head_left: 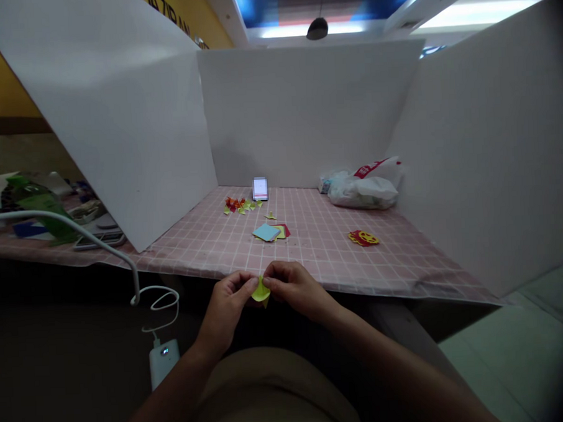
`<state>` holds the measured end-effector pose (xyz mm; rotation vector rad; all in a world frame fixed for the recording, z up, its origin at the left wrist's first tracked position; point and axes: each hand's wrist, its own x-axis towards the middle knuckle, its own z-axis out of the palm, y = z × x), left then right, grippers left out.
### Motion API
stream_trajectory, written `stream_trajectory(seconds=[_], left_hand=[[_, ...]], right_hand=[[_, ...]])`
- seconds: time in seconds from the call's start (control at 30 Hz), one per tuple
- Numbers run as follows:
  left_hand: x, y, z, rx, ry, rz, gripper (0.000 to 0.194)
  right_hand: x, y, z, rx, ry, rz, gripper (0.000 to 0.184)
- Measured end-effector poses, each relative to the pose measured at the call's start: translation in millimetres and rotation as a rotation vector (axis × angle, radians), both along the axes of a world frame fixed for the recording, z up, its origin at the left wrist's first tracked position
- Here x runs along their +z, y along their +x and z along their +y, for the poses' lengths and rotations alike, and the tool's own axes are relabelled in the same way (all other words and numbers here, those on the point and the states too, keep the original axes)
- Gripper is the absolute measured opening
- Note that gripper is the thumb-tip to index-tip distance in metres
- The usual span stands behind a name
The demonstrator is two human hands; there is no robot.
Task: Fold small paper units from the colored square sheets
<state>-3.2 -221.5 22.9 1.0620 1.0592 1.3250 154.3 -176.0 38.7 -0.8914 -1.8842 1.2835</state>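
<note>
Left hand (228, 302): fingers pinching one side | right hand (296, 286): fingers gripping the other | yellow-green paper (261, 290): right there between both hands' fingertips, just off the edge of the checked table (318, 259)

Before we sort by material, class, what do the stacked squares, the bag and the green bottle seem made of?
Stacked squares: probably matt paper; thin, flat, straight-edged.
Bag: likely thin plastic, slightly glossy; crumpled and partly see-through.
Green bottle: smooth, translucent, probably plastic; glass can't be ruled out.
</note>
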Motion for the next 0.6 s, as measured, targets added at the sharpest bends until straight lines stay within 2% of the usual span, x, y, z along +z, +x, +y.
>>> stream_trajectory(seconds=[0.27, 0.6], left_hand=[[3.6, 1.1, -2.8, 0.029, -0.008, 0.005, 0.023], [0.9, -0.2, -1.5, -0.001, -0.020, -0.033, 0.022]], right_hand=[[-2.4, -1.0, -0.3, 0.014, 0.010, -0.002, 0.016], [-3.0, -0.3, 1.2, 0.027, 0.003, 0.024, 0.014]])
